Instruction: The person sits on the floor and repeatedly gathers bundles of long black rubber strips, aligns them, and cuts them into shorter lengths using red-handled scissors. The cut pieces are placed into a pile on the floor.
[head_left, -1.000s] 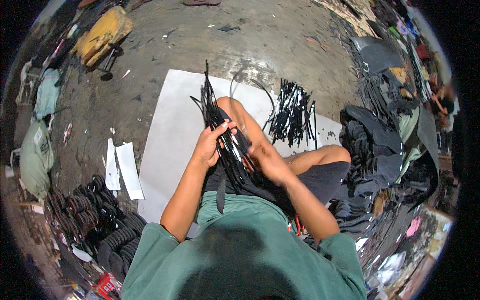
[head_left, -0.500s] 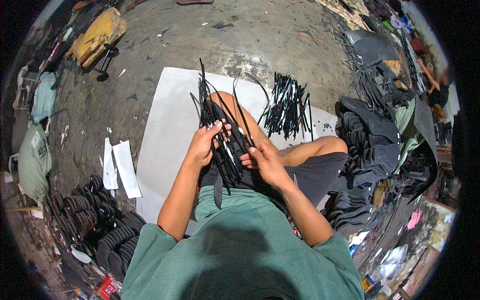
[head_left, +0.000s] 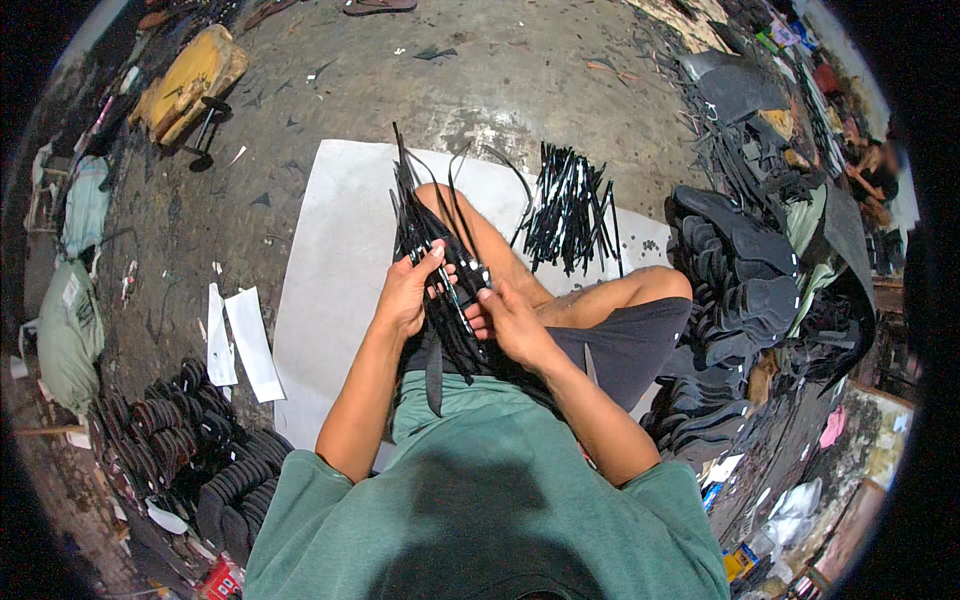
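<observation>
My left hand (head_left: 413, 288) is closed around a bundle of thin black straps (head_left: 455, 335), its thumb lying across them. The straps stick up past the hand and hang down over my lap. Close beside it, my right hand (head_left: 505, 318) pinches at the straps with thumb and fingers; exactly which ones it grips is partly hidden. A few strap ends loop away above my knee. Beyond my legs, a pile of similar black straps (head_left: 570, 212) with pale glints lies on a large white sheet (head_left: 325, 230).
Stacks of black soles (head_left: 735, 235) stand at my right. More dark soles (head_left: 235, 485) are piled at lower left, near white paper strips (head_left: 255, 345). A yellow block (head_left: 190, 80) lies far left, and a green sack (head_left: 70, 325) is nearer. Another person (head_left: 880, 185) sits far right.
My right hand has moved left and slightly up, closer to my left hand. The looping strap ends have shifted with it. My left hand keeps its hold on the bundle.
</observation>
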